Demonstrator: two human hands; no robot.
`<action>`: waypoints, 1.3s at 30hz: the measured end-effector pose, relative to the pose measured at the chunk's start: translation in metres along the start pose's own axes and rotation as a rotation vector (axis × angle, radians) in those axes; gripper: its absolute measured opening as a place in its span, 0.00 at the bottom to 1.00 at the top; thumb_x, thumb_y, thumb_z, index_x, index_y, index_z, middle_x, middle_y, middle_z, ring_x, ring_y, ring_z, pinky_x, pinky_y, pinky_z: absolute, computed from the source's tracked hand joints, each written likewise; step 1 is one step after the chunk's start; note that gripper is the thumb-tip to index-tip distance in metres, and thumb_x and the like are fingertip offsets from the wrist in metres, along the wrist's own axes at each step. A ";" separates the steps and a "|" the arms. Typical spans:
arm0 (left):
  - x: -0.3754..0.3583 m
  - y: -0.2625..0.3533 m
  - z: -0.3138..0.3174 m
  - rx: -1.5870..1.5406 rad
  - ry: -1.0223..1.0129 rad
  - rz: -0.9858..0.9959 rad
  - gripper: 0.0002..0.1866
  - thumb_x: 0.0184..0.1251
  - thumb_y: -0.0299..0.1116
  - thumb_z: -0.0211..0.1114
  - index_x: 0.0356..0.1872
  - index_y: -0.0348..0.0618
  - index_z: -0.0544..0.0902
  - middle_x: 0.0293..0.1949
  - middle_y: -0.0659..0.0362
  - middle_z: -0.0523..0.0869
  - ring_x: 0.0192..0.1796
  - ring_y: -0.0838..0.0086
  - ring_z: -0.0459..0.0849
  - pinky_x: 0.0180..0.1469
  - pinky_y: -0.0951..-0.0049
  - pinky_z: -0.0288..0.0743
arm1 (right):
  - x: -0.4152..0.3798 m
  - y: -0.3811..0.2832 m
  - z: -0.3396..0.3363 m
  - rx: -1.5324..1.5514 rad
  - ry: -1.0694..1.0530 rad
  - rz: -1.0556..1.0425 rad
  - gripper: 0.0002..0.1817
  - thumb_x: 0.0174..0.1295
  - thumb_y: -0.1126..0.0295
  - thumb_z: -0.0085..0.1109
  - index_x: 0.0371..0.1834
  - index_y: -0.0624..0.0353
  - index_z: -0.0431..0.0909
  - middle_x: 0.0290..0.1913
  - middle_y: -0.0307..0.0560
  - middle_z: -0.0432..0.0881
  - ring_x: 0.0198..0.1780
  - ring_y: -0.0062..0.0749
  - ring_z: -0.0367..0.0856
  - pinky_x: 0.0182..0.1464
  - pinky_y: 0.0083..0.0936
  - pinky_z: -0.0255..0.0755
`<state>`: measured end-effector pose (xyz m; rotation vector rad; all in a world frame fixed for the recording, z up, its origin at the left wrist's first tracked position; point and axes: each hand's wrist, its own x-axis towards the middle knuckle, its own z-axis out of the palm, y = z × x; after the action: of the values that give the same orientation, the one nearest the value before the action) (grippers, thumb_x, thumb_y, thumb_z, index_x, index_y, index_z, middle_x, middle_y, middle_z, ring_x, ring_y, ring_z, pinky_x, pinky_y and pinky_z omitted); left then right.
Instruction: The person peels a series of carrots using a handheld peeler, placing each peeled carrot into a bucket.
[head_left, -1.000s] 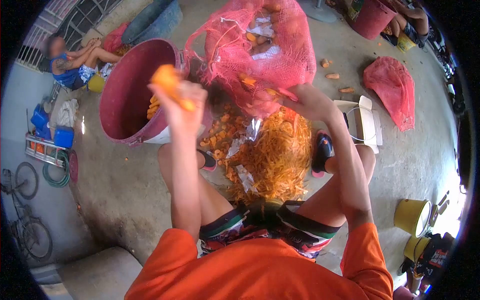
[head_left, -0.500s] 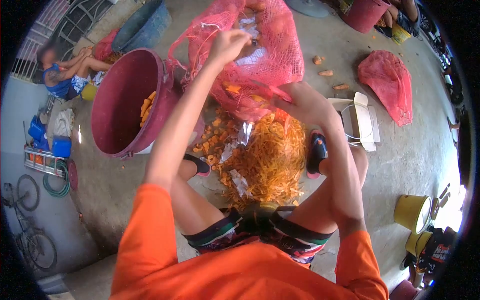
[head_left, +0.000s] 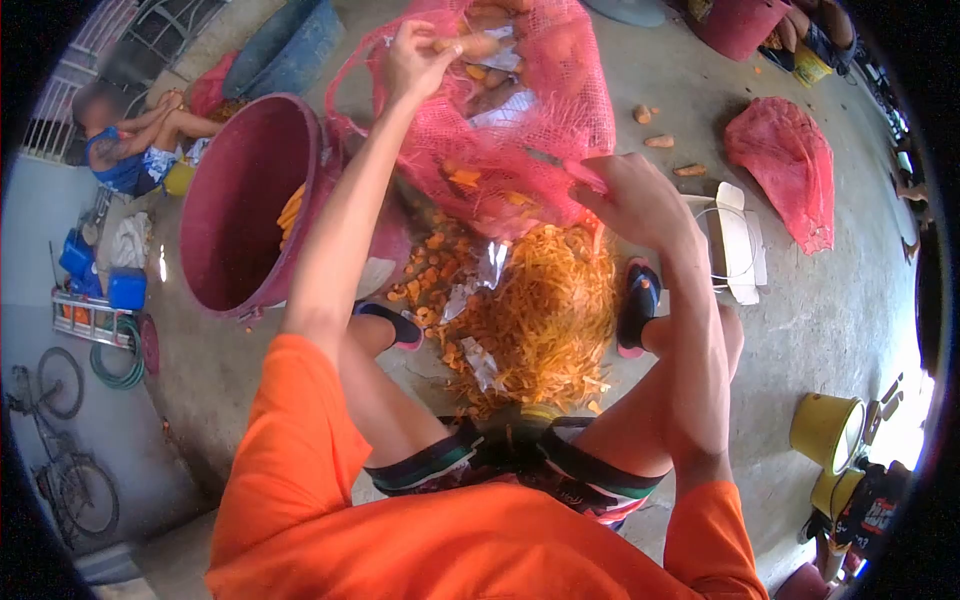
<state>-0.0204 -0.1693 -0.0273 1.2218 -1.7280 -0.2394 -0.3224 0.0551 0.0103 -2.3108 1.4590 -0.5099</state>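
My left hand (head_left: pixel 418 65) is closed on one end of a carrot (head_left: pixel 472 45), above the open top of a red mesh sack (head_left: pixel 575 90). More carrots and scraps of white paper show inside the sack. My right hand (head_left: pixel 640 200) is closed around the pink handle of what looks like a peeler (head_left: pixel 588 178); its dark blade points left, in front of the sack. A heap of orange peelings (head_left: pixel 550 320) lies on the floor between my feet, with cut carrot ends and paper scraps at its left side.
A large maroon tub (head_left: pixel 240 200) with peeled carrots inside stands tilted at the left. At the right are loose carrots (head_left: pixel 660 141), a white carton (head_left: pixel 738 245), another red sack (head_left: pixel 785 165) and yellow buckets (head_left: pixel 828 430). A person (head_left: pixel 130 150) sits at the far left.
My left hand has moved up and left, and a carrot now shows in its fingers. My right hand has shifted slightly right with the peeler.
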 end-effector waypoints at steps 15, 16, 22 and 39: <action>-0.220 0.145 -0.088 -0.797 -0.013 -0.319 0.14 0.68 0.33 0.75 0.47 0.37 0.82 0.38 0.60 0.88 0.36 0.77 0.87 0.41 0.75 0.82 | 0.006 -0.065 0.034 0.271 0.021 -0.407 0.17 0.67 0.66 0.64 0.56 0.62 0.81 0.50 0.61 0.86 0.53 0.59 0.83 0.54 0.46 0.76; -0.221 0.153 -0.093 -0.754 0.006 -0.262 0.12 0.67 0.30 0.76 0.43 0.37 0.82 0.36 0.60 0.88 0.36 0.79 0.86 0.40 0.77 0.81 | 0.007 -0.066 0.038 0.247 -0.003 -0.410 0.18 0.65 0.66 0.65 0.56 0.62 0.81 0.49 0.61 0.85 0.52 0.60 0.82 0.54 0.47 0.76; -0.222 0.157 -0.110 -0.739 -0.020 -0.233 0.12 0.63 0.27 0.78 0.35 0.40 0.79 0.33 0.61 0.88 0.36 0.84 0.84 0.39 0.80 0.77 | 0.008 -0.064 0.050 0.164 0.072 -0.478 0.17 0.66 0.66 0.64 0.54 0.64 0.81 0.45 0.62 0.86 0.48 0.59 0.83 0.50 0.47 0.77; -0.224 0.133 -0.110 -1.348 0.014 -0.785 0.17 0.77 0.49 0.63 0.50 0.46 0.78 0.41 0.58 0.87 0.40 0.76 0.87 0.36 0.73 0.84 | 0.008 -0.055 0.030 0.558 0.123 -0.239 0.12 0.61 0.69 0.72 0.41 0.64 0.82 0.31 0.47 0.85 0.36 0.28 0.85 0.42 0.30 0.77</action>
<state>-0.0099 0.1130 -0.0202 0.7224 -0.6076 -1.5404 -0.2623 0.0725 0.0118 -2.0249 0.9278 -0.9978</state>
